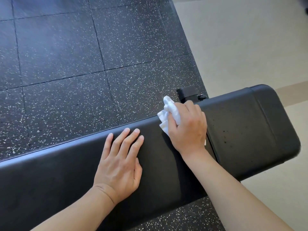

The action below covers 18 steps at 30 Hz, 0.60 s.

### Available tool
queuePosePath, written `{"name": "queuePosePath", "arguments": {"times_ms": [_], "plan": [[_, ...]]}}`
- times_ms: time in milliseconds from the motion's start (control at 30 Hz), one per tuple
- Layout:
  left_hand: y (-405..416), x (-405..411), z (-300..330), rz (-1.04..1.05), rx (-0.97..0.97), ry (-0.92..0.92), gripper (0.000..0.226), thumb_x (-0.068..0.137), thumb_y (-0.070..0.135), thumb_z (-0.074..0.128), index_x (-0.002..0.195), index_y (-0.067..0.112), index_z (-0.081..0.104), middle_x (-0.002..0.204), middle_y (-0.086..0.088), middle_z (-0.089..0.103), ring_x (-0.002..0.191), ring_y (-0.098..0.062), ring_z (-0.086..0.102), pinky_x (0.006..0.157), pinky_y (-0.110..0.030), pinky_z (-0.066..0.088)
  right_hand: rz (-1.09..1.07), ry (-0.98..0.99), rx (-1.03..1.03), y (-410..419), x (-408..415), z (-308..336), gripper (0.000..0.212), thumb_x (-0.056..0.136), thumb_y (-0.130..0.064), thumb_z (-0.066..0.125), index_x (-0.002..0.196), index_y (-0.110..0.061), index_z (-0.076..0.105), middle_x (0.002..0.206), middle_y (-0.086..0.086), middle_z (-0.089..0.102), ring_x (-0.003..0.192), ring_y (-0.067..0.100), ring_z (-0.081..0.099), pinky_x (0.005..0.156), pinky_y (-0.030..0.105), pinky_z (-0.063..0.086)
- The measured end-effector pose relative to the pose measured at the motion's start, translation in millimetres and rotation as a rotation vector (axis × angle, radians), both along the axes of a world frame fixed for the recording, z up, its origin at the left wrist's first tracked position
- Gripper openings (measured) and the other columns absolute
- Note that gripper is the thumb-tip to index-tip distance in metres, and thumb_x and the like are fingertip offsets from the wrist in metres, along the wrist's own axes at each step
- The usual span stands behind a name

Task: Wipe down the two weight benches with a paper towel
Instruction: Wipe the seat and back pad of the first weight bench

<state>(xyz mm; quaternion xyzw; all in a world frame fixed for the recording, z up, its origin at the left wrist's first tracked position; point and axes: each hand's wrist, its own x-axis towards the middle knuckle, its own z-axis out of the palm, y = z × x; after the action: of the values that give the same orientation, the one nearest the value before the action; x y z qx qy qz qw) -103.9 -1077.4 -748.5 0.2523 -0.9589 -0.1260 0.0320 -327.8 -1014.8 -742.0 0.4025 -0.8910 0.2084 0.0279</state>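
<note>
Speckled black rubber floor tiles fill the view from 9 o'clock round to 12 o'clock; a pale smooth floor takes over from 1 o'clock to 3 o'clock. One black padded weight bench crosses the view from 8 o'clock to 3 o'clock. Its long pad meets a shorter seat pad at a narrow seam near 3 o'clock. A black frame bracket shows behind the bench's far edge, at about 1 o'clock. A second bench is not in view.

Left hand: lies flat on the surface near the centre of the view, fingers straight and slightly spread, pointing toward the far edge. This grip is released and holds nothing. Judged purpose: it braces the person's weight and steadies the reach across the pad.

Right hand: sits at about 2 o'clock from centre, fingers curled round a crumpled white paper towel. This grip is clenched on the towel. The towel presses against the far edge of the long pad, just beside the seam, and part of it projects past the edge over the floor tiles. Bunching the towel likely gives a thick, firm wiping face.

Judged step: wiping the far edge of the long pad. Dark specks are visible on the seat pad; that section probably remains to be wiped.
</note>
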Motion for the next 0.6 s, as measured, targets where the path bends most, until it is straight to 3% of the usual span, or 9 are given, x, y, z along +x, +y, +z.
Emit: {"name": "queuePosePath", "arguments": {"times_ms": [267, 400, 500, 600], "plan": [[-2, 4, 10, -0.017, 0.054, 0.007, 0.042, 0.088, 0.029, 0.049, 0.125, 0.017, 0.065, 0.142, -0.003, 0.058, 0.146, -0.031, 0.043, 0.123, -0.062, 0.028, -0.042, 0.026, 0.072, -2, 6, 7, 0.019, 0.09, -0.027, 0.062, 0.097, -0.013, 0.072, 0.088, 0.008, 0.056, 0.078, 0.034, 0.053, 0.067, 0.043, 0.042], [-4, 6, 13, -0.032, 0.059, 0.066, 0.028, 0.085, 0.024, 0.056, 0.11, 0.016, 0.064, 0.128, -0.004, 0.064, 0.134, -0.032, 0.054, 0.12, -0.063, 0.034, -0.126, 0.007, 0.121, -12, 19, 8, 0.029, 0.09, -0.032, 0.053, 0.091, -0.006, 0.067, 0.092, 0.013, 0.059, 0.085, 0.038, 0.054, 0.071, 0.046, 0.045], [-14, 20, 13, -0.128, 0.06, 0.083, 0.031, 0.082, 0.022, 0.065, 0.112, 0.015, 0.061, 0.125, -0.005, 0.062, 0.132, -0.033, 0.053, 0.12, -0.062, 0.034, -0.145, 0.0, 0.121, -25, 48, 6, 0.032, 0.09, -0.034, 0.048, 0.091, -0.007, 0.065, 0.094, 0.012, 0.057, 0.088, 0.037, 0.053, 0.072, 0.045, 0.044], [-33, 73, 10, -0.276, 0.004, 0.015, 0.043, 0.084, 0.029, 0.066, 0.125, 0.017, 0.061, 0.139, -0.006, 0.058, 0.139, -0.033, 0.048, 0.122, -0.057, 0.033, -0.079, 0.039, 0.125, -43, 89, 3, 0.033, 0.09, -0.035, 0.046, 0.09, -0.009, 0.066, 0.091, 0.011, 0.056, 0.084, 0.036, 0.052, 0.07, 0.044, 0.041]]}}
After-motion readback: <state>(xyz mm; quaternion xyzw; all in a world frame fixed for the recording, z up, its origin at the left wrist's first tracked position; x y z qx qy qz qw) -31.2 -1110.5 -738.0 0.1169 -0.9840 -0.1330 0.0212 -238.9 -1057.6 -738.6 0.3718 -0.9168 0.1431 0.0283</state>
